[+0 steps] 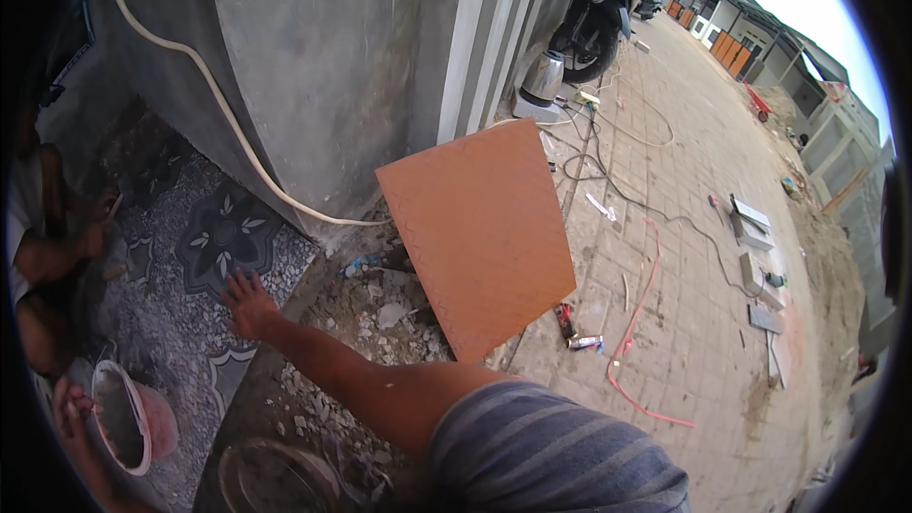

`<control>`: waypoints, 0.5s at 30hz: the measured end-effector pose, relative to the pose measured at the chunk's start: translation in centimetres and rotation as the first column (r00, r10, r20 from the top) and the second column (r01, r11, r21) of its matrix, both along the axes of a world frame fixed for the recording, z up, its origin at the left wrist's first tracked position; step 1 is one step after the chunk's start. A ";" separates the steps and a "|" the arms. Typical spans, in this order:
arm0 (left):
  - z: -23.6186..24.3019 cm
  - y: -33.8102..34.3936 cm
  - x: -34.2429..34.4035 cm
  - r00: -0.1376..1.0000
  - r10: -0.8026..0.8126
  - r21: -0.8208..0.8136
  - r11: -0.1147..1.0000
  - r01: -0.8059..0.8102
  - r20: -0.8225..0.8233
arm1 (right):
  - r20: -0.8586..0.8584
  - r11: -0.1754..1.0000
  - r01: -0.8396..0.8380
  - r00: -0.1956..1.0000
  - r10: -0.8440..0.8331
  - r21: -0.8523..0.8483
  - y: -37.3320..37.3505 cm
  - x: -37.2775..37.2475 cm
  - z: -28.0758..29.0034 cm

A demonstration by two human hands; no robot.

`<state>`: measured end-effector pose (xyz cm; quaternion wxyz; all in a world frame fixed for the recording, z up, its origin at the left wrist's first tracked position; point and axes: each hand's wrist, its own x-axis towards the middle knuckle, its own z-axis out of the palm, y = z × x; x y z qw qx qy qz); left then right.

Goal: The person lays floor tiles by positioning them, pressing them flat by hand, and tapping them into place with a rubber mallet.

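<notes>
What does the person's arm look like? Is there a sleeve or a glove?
One arm shows, bare from the elbow down, speckled with pale dust. A short sleeve with grey and blue-grey stripes covers the upper part. The hand wears no glove. Which arm it is cannot be told.

Patterned grey floor tile (223,233) (flower motif) lies flat.

Co-worker (43,256) at the left rim is half cut off by the edge. The tile (480,233) hides the rubble behind it. The bucket (275,477) runs off the bottom edge. The right hand is nowhere in view.
</notes>
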<state>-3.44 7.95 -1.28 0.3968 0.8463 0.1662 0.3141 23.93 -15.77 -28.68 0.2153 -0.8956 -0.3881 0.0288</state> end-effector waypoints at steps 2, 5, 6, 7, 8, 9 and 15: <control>-0.6 0.4 -0.3 1.000 0.017 -0.021 1.000 -0.017 0.019 | -0.025 0.999 -0.027 0.999 0.026 -0.033 0.9 -0.1 0.2; 2.0 0.2 -4.5 0.999 -0.021 0.015 1.000 0.022 -0.033 | -0.054 0.989 -0.124 0.991 0.120 -0.084 3.3 -1.3 0.9; 1.7 -1.5 -3.2 0.999 -0.037 -0.078 0.996 0.038 0.017 | -0.029 0.988 -0.111 0.994 0.108 -0.111 2.7 -0.6 0.7; 1.7 -2.3 -2.3 0.998 -0.050 -0.101 0.993 0.054 0.041 | -0.024 0.979 -0.111 0.994 0.109 -0.172 2.2 0.6 0.5; 1.9 -3.1 -2.1 0.995 -0.076 -0.140 0.987 0.084 0.060 | 0.003 0.977 -0.090 0.996 0.092 -0.196 2.5 1.3 -0.1; 1.9 -3.7 -2.3 0.993 -0.096 -0.105 0.989 0.103 0.065 | 0.035 0.975 -0.066 0.997 0.076 -0.213 2.4 1.6 -0.1; 3.1 -5.6 -2.2 0.992 -0.113 -0.068 0.991 0.117 0.060 | 0.101 0.976 0.019 0.995 0.003 -0.219 1.0 5.0 -0.7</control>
